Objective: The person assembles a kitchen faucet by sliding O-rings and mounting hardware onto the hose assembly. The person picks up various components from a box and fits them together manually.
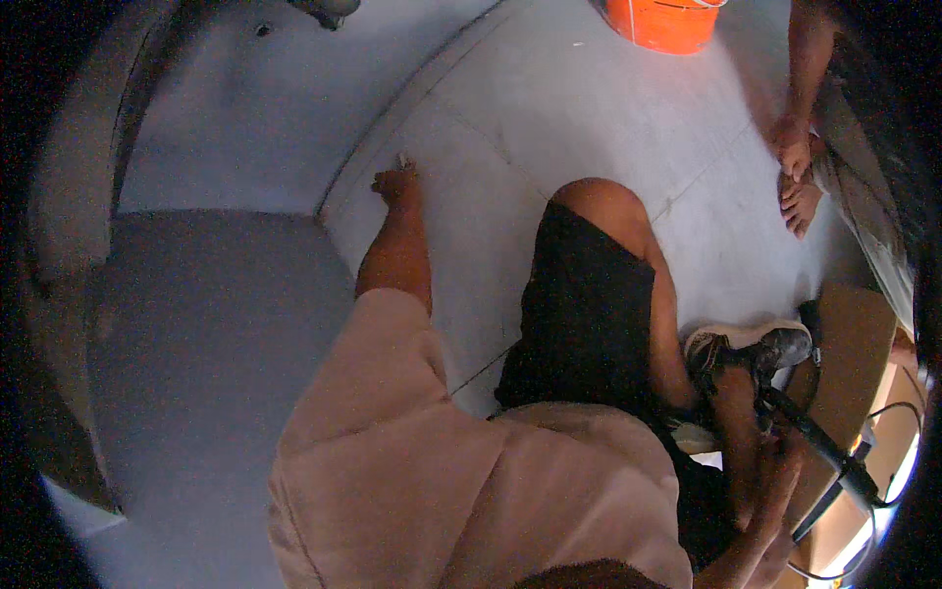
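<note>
My left hand (395, 185) reaches out over the pale tiled floor (471, 236), close to the foot of the wall. Its fingers are closed, and a small pale piece (403, 160) sticks out of them; its kind is too small to make out. At the lower right my right hand (782, 450) is down beside my shoe, against a black rod-like tool (824, 447) with a black cable. Dimness hides its fingers, so whether they grip the tool is unclear. My bent knee (603, 201) rises between the two hands.
An orange bucket (667, 25) stands on the floor at the far side. Another person's hand (793, 147) and bare foot (801, 206) are at the right. Brown cardboard (852, 334) lies right of my dark shoe (780, 346). A grey wall (255, 128) borders the floor at left.
</note>
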A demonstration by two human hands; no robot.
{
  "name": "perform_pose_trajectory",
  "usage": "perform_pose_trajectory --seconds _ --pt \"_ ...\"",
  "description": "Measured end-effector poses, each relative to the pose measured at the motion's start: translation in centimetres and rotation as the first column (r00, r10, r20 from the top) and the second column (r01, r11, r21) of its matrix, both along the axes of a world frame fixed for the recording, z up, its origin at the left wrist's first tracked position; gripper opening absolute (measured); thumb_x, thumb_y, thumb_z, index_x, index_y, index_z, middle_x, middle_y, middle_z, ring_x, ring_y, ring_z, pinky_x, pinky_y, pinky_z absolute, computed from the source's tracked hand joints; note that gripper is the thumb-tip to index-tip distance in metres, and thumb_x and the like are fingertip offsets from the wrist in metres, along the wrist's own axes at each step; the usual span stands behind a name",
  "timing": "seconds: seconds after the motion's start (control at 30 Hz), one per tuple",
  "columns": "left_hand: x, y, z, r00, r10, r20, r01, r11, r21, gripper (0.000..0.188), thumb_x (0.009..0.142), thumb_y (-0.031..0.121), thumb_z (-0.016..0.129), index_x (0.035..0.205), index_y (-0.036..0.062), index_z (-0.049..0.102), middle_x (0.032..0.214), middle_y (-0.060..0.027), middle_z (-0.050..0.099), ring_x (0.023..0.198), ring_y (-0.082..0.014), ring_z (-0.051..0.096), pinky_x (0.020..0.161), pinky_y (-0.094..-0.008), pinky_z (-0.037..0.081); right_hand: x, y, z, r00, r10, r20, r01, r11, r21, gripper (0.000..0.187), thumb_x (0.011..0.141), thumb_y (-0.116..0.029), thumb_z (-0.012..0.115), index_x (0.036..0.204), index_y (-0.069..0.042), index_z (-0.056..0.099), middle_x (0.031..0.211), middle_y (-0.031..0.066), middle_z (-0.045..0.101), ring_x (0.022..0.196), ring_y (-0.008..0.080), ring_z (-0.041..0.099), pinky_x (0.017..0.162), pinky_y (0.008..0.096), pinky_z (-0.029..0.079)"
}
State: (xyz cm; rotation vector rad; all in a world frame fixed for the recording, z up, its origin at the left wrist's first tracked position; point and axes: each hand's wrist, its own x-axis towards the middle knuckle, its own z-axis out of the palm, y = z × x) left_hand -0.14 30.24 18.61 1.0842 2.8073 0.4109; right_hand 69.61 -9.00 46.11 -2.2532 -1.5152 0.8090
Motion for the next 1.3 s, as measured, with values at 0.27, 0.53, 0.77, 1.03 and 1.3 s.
perform_pose_trajectory --seconds 0.27,0.53,0.77,1.03,1.3 --pt "-4.6 4.6 -3.9 0.717 -0.634 -0.290 0.376 0.702 -0.605 0.047 0.097 0.047 0.059 0.114 0.0051 0.073 0.115 -0.0152 0.073 0.101 -0.0317 0.072 0.085 -0.0446 0.056 -0.9 0.0 -1.4 0.985 -0.173 -0.011 0.173 0.985 -0.014 0.023 0.094 -0.013 0.060 0.111 0.000 0.067 0.098 0.0182 0.068 0.089 0.0301 0.065 0.081 0.0412 0.052" --pt "20.4 1.1 12.9 0.363 -0.383 0.849 0.053 0.919 0.391 0.032 0.094 0.028 0.070 0.114 0.0031 0.066 0.094 -0.0060 0.066 0.074 -0.0219 0.065 0.065 -0.0377 0.056 -3.2 1.3 -2.6 0.939 -0.318 -0.135 0.322 0.947 0.013 0.020 0.093 -0.015 0.064 0.105 0.000 0.067 0.090 0.0163 0.066 0.081 0.0267 0.062 0.075 0.0397 0.051" --pt "36.5 -8.8 22.8 -0.721 -0.001 0.693 0.315 0.890 0.329 0.039 0.100 0.035 0.062 0.126 0.0060 0.059 0.104 -0.0095 0.065 0.077 -0.0225 0.065 0.069 -0.0376 0.056 -12.7 15.6 -0.8 0.875 -0.016 -0.484 0.194 0.927 0.320 0.027 0.087 -0.012 0.076 0.109 0.001 0.066 0.094 0.0189 0.068 0.088 0.0261 0.067 0.080 0.0382 0.054" --pt "46.5 -15.3 25.2 -0.600 -0.243 0.762 0.315 0.804 0.504 0.045 0.105 0.042 0.050 0.140 0.0145 0.046 0.128 -0.0087 0.058 0.112 -0.0266 0.061 0.092 -0.0436 0.054 -12.4 13.4 0.3 0.949 -0.083 -0.305 0.233 0.834 0.500 0.049 0.081 -0.020 0.080 0.118 0.002 0.057 0.109 0.0236 0.059 0.080 0.0373 0.065 0.069 0.0440 0.056" --pt "51.8 -18.6 25.2 -0.699 -0.289 0.654 0.280 0.731 0.622 0.043 0.103 0.036 0.058 0.133 0.0045 0.055 0.129 -0.0101 0.061 0.114 -0.0248 0.061 0.099 -0.0427 0.048 -8.6 6.9 -2.8 0.780 -0.304 -0.547 0.591 0.645 0.485 0.041 0.087 -0.013 0.075 0.124 0.000 0.062 0.108 0.0180 0.061 0.105 0.0328 0.060 0.096 0.0402 0.047"
